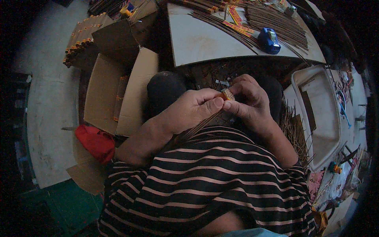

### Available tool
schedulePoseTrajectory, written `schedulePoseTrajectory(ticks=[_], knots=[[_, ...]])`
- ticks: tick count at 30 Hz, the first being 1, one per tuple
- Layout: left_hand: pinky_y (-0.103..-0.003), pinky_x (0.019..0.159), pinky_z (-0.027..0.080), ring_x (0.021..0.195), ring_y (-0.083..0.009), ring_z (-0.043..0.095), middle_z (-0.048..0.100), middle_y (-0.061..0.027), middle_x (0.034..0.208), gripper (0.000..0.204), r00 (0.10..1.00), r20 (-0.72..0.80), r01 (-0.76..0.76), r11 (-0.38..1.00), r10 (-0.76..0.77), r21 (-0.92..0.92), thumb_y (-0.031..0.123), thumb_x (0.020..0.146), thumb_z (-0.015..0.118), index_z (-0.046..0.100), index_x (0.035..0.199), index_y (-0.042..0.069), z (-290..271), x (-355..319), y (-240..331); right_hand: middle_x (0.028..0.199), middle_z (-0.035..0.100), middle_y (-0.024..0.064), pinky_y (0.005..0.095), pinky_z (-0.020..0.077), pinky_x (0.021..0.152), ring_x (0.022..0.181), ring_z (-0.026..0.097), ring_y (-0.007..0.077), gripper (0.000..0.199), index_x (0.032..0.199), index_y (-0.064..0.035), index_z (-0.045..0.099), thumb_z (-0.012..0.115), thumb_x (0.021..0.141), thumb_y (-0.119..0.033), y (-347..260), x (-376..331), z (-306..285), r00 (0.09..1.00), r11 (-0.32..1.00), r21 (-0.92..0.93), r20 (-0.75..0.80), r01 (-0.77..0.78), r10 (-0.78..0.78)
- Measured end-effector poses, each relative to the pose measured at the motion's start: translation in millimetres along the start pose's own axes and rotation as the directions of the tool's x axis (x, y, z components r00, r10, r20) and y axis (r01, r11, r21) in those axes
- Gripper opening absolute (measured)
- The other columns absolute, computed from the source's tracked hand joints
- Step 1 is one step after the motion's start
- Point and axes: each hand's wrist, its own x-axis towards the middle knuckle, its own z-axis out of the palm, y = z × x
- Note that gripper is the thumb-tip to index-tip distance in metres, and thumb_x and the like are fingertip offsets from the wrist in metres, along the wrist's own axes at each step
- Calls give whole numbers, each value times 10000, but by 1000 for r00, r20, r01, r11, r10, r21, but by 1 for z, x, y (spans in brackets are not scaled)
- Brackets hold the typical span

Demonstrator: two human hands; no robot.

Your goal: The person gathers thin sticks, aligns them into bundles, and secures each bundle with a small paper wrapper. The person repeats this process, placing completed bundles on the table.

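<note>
Over my lap I hold a bundle of thin brown sticks (203, 122), which look like incense sticks, slanting from the lower left up to the right. An orange and yellow band wraps its upper end, where the pale, tightly packed stick tips show. My left hand (193, 108) is closed round the bundle just below the band, its thumb pressed on top. Beside it, my right hand (252, 100) pinches the banded end between thumb and bent fingers. The two thumb tips nearly meet. My left hand and forearm hide part of the sticks.
Ahead stands a white table (205, 41) with loose brown sticks (272, 23), red and yellow paper strips (239, 28) and a blue tape dispenser (269, 40). To the left are an open cardboard box (98, 89), stacked wrapped bundles (89, 31) and a red cloth (94, 142). A white tub (329, 114) is at right.
</note>
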Motion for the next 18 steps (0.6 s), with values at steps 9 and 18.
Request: schedulePoseTrajectory(ticks=[9,18], knots=[[-176,547,414,601,-63,496,536,-9,730,315,974,127,227,832,-188,-506,332,902,449,520,962,31,12,14,-11,733,496,72,281,404,608,700,497,200,332,734,-23,535,772,608,-217,13,1,-9,998,997,-12,-5,70,-70],[-165,521,383,560,-59,467,529,-3,716,248,950,170,310,858,-262,-410,263,923,415,522,942,39,12,39,-2,792,511,24,243,422,642,741,510,111,306,821,-27,561,775,630,-135,31,3,-30,983,927,331,110,-177,148]])
